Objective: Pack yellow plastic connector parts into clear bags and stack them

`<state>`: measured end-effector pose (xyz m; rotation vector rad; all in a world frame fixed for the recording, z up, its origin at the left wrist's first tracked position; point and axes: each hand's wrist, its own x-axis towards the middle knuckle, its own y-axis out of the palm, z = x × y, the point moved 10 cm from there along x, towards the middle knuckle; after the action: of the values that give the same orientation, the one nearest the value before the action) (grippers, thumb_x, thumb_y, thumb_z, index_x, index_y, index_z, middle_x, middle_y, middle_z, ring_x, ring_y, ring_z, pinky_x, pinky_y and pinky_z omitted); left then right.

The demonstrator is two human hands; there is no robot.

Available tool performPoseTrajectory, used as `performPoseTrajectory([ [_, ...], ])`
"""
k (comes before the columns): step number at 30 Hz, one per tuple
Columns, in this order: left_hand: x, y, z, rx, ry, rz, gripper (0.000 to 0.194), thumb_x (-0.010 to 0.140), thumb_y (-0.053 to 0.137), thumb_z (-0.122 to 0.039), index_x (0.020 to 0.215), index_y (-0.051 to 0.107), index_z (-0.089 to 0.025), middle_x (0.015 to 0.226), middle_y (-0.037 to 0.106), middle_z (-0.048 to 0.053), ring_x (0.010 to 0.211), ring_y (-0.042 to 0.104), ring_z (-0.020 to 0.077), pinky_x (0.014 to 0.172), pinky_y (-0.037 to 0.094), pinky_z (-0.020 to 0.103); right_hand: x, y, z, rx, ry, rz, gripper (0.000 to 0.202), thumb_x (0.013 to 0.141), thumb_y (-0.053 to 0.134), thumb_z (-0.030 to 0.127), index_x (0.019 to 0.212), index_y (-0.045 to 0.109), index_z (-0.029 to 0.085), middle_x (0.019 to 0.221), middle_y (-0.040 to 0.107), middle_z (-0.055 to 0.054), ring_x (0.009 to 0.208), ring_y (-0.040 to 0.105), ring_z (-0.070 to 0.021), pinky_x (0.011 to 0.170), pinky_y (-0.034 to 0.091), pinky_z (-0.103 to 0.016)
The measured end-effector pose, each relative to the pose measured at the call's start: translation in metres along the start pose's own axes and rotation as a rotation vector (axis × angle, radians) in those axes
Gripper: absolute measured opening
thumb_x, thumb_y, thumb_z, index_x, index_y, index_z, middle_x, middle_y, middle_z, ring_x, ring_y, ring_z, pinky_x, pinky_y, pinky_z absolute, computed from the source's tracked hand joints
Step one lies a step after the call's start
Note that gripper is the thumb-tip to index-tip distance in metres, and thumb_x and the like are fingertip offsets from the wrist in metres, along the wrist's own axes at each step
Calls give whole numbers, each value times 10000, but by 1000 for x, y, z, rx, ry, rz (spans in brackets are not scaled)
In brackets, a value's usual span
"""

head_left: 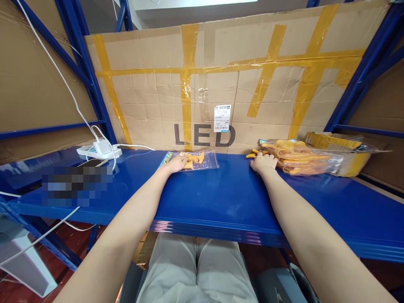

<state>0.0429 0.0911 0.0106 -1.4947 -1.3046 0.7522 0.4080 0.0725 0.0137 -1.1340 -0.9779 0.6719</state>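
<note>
Flat on the blue shelf in front of me lies a clear plastic bag [206, 161] with orange plastic parts and a colourful header card. My left hand [174, 164] is closed over the card end of this bag. Further right, my right hand [264, 163] rests with curled fingers at the left end of a stack of similar clear bags [303, 158] filled with orange parts. Small orange pieces [251, 155] stick out beside its thumb. What is under those fingers is hidden.
A large cardboard sheet [151, 105] marked LED stands along the back. An open carton [350, 162] sits at the right end. On the left are a white power strip [102, 148] with cables and a blurred dark device [77, 183]. Blue posts frame the shelf [214, 198].
</note>
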Motion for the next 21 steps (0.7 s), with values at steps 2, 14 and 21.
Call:
performPoseTrajectory([
  [2, -2, 0, -2, 41, 1, 16, 545, 977, 251, -334, 1433, 475, -136, 1517, 413, 62, 1416, 371, 204, 1164, 248, 282, 0, 2, -2, 13, 32, 17, 555, 914, 471, 425, 1322, 489, 48, 1359, 483, -280, 1301, 432, -363, 1013, 318, -453],
  [14, 0, 3, -2, 116, 13, 48, 564, 983, 207, -347, 1462, 437, -158, 1531, 394, 38, 1416, 370, 198, 1161, 262, 287, -10, -5, 13, -28, -60, 79, 571, 908, 454, 507, 1325, 525, 124, 1325, 567, -213, 1281, 477, -340, 1027, 321, -501],
  [21, 1, 3, -1, 116, 24, 44, 548, 984, 213, -353, 1456, 443, -196, 1534, 389, 22, 1426, 352, 196, 1179, 232, 308, -21, -17, 49, 112, -171, 129, 470, 899, 489, 394, 1263, 574, 108, 1240, 637, -209, 1164, 611, -289, 885, 468, -353],
])
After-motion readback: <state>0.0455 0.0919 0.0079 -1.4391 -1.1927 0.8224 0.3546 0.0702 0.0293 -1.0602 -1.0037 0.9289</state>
